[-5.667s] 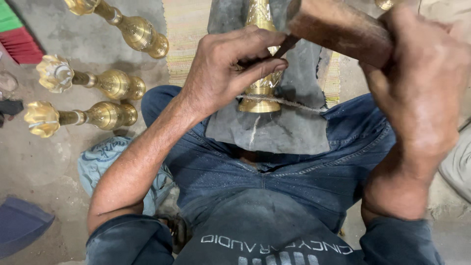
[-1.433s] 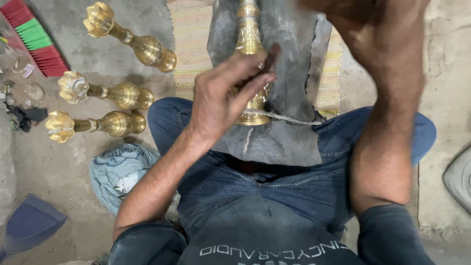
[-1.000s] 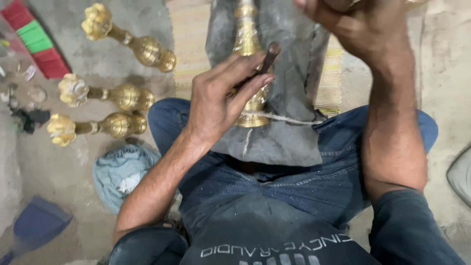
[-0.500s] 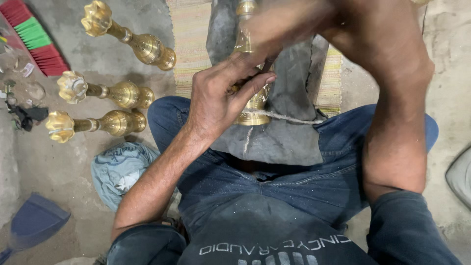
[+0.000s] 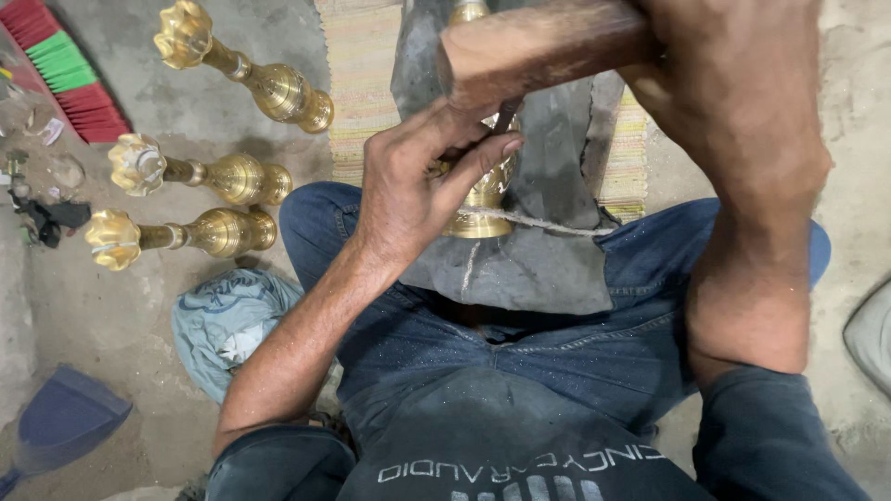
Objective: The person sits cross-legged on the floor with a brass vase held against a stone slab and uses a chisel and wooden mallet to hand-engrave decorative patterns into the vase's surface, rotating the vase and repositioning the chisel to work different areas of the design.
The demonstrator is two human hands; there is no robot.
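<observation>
Fingers of the left hand point(image 5: 418, 190) pinch a thin chisel point(image 5: 506, 116) against the brass piece point(image 5: 483, 199); right hand's point(image 5: 733, 102) grip wraps a wooden mallet point(image 5: 538, 46).

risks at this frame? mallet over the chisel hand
1. The wooden mallet sits right above the left hand pinching the thin chisel; a glancing blow could hit the fingers.
2. The brass piece rests on a grey cloth across the lap, so it might shift under a blow.
</observation>
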